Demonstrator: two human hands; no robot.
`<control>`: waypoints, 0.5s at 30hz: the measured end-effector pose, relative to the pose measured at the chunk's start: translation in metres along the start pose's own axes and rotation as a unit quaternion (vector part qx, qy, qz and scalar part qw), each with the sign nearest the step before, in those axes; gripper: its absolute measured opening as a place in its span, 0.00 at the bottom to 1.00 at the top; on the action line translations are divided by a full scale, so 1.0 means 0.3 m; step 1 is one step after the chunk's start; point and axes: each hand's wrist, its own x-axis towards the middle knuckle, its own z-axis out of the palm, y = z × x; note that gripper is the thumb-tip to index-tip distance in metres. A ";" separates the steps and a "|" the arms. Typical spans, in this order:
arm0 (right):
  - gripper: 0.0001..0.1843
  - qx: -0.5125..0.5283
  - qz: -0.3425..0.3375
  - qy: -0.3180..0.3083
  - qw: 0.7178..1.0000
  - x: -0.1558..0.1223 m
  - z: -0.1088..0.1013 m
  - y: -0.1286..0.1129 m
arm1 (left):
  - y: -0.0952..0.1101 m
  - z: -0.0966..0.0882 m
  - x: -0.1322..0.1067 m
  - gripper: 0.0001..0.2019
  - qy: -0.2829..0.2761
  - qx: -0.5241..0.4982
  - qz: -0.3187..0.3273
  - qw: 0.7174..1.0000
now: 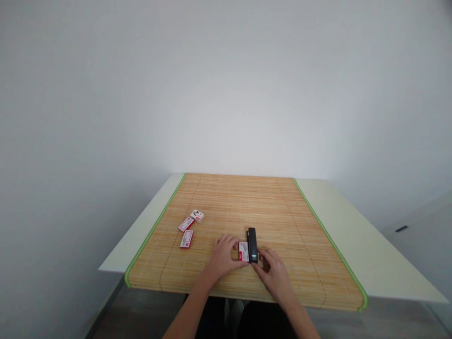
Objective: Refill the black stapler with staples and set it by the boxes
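A black stapler point(252, 245) lies lengthwise on the bamboo mat, pointing away from me. Close against its left side is a small red-and-white staple box point(244, 252). My left hand point(225, 256) grips this box, thumb at its near edge and fingers at the far end. At the near end of the stapler, my right hand point(273, 273) holds it between thumb and fingers. To the left, apart from both hands, lie three more small boxes: a white one point(197, 215), a red-and-white one point(186, 223) and another red-and-white one point(187, 239).
The bamboo mat point(247, 197) with green edging covers the middle of a white table point(367, 245). The table's far edge meets a pale wall point(233, 94). My legs are under the near edge.
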 end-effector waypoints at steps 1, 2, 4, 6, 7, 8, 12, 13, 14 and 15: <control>0.18 -0.002 0.000 -0.002 1.000 -0.001 0.000 -0.001 | 0.000 0.000 0.000 0.32 0.000 0.000 0.001 1.000; 0.18 -0.004 -0.001 -0.004 1.000 -0.002 0.000 -0.002 | 0.001 0.000 0.000 0.32 0.000 0.002 0.000 1.000; 0.18 -0.006 -0.002 -0.003 1.000 -0.004 0.000 -0.005 | 0.001 0.000 -0.001 0.32 0.000 0.007 -0.001 1.000; 0.18 -0.008 -0.003 -0.002 1.000 -0.006 0.000 -0.009 | 0.000 0.000 -0.001 0.32 -0.001 0.010 -0.001 1.000; 0.18 -0.008 -0.004 -0.001 1.000 -0.006 0.001 -0.009 | -0.001 0.000 -0.001 0.32 -0.002 0.010 -0.001 1.000; 0.18 -0.008 -0.005 0.000 1.000 -0.007 0.002 -0.010 | -0.002 0.000 -0.001 0.33 -0.003 0.009 0.000 1.000; 0.19 -0.005 -0.003 0.004 1.000 -0.008 0.006 -0.006 | -0.008 0.009 0.001 0.34 -0.002 0.000 0.000 1.000; 0.19 -0.004 -0.001 0.003 1.000 -0.008 0.007 -0.005 | -0.010 0.013 0.000 0.35 -0.001 -0.004 0.000 1.000; 0.20 -0.004 0.002 0.002 1.000 -0.009 0.007 -0.004 | -0.013 0.015 -0.002 0.38 0.000 -0.011 -0.002 1.000; 0.21 -0.003 0.005 0.001 1.000 -0.009 0.006 -0.003 | -0.016 0.016 -0.006 0.42 0.001 -0.019 -0.003 1.000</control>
